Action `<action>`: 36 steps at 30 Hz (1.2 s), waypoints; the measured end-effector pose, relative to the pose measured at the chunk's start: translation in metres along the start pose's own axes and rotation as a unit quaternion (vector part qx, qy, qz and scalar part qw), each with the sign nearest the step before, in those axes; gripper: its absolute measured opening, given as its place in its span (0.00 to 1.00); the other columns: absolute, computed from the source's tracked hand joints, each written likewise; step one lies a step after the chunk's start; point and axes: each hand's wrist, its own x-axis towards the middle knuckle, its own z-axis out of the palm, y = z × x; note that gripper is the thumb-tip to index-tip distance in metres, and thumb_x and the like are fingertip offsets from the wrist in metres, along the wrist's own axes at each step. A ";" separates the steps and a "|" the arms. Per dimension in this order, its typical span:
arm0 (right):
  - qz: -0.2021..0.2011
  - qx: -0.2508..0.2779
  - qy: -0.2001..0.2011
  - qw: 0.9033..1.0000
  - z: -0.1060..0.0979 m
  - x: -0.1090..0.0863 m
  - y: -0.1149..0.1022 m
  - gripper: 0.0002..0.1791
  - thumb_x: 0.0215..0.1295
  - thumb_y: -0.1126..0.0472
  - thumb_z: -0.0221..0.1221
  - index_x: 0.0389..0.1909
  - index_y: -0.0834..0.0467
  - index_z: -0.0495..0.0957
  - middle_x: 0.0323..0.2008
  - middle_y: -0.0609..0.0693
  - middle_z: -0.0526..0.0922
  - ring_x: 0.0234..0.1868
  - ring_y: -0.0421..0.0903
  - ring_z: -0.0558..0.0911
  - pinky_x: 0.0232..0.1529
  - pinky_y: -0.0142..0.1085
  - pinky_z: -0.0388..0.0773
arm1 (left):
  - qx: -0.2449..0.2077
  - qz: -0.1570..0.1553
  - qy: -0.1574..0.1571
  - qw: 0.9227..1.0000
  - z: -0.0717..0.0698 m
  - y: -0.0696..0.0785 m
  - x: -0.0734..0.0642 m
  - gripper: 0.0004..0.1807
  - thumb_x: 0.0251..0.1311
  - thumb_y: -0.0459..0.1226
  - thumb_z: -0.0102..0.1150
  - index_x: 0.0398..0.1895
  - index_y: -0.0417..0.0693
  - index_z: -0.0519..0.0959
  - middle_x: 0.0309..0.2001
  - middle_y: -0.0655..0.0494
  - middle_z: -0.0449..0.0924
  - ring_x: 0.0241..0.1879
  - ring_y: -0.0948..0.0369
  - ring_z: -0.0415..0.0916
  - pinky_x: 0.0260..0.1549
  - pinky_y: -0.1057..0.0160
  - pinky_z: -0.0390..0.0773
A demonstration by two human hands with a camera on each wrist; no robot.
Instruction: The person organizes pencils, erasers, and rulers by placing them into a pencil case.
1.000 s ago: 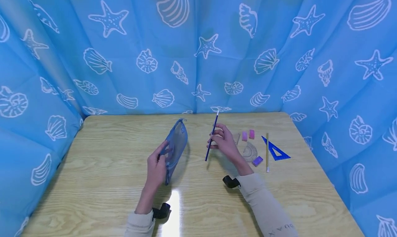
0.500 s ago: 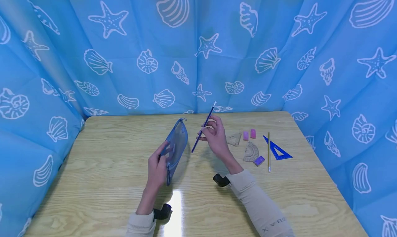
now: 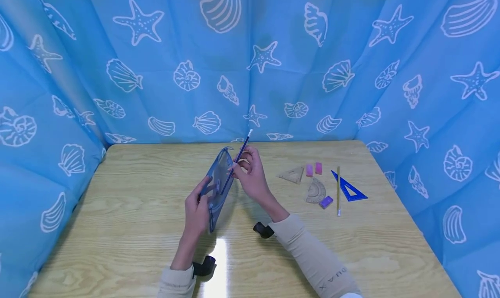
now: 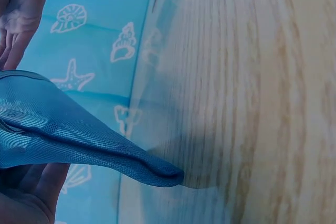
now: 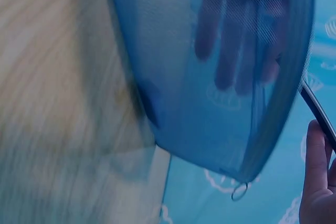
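My left hand (image 3: 197,211) grips a blue mesh zip pouch (image 3: 224,165) by its left side, holding it tilted above the table. Some of that hand's fingers show through the mesh in the right wrist view. My right hand (image 3: 254,176) pinches a dark blue pencil (image 3: 244,144) with a white upper end. The pencil slants down to the left, its lower part overlapping the pouch. In the right wrist view, the pencil (image 5: 319,111) meets the pouch's zip edge (image 5: 299,77). The pouch (image 4: 79,129) also fills the left of the left wrist view.
On the table's right lie a clear set square (image 3: 293,175), a clear protractor (image 3: 315,191), two pink erasers (image 3: 309,170), a purple eraser (image 3: 326,202) and a yellow pencil (image 3: 339,194) across a blue set square (image 3: 357,198). A shell-patterned curtain (image 3: 156,85) surrounds the table.
My right hand has moved left with the dark blue pencil, bringing its lower end to the pouch. The clear set square has come into full view. My left hand and the pouch stay nearly still.
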 end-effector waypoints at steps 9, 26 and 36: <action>0.027 -0.033 -0.044 0.998 0.020 -0.009 0.006 0.24 0.72 0.74 0.52 0.65 0.68 0.56 0.53 0.73 0.70 0.42 0.41 0.80 0.38 0.31 0.87 | -0.012 0.000 0.012 1.000 0.001 0.000 0.002 0.29 0.66 0.22 0.34 0.71 0.30 0.68 0.67 0.32 0.72 0.60 0.38 0.77 0.58 0.41 0.82; 0.023 -0.108 -0.048 0.993 0.023 -0.012 0.004 0.22 0.71 0.72 0.53 0.63 0.69 0.61 0.51 0.67 0.75 0.43 0.50 0.81 0.38 0.34 0.88 | -0.020 -0.014 0.008 1.000 0.000 0.002 0.003 0.29 0.67 0.22 0.33 0.71 0.31 0.67 0.68 0.34 0.72 0.60 0.38 0.78 0.58 0.43 0.82; 0.036 -0.140 -0.058 0.988 0.023 -0.011 0.005 0.20 0.74 0.69 0.53 0.64 0.67 0.64 0.47 0.61 0.76 0.41 0.53 0.82 0.38 0.34 0.88 | -0.019 -0.010 0.011 1.000 -0.001 0.000 0.002 0.28 0.67 0.22 0.33 0.70 0.29 0.68 0.67 0.33 0.73 0.59 0.37 0.78 0.57 0.44 0.83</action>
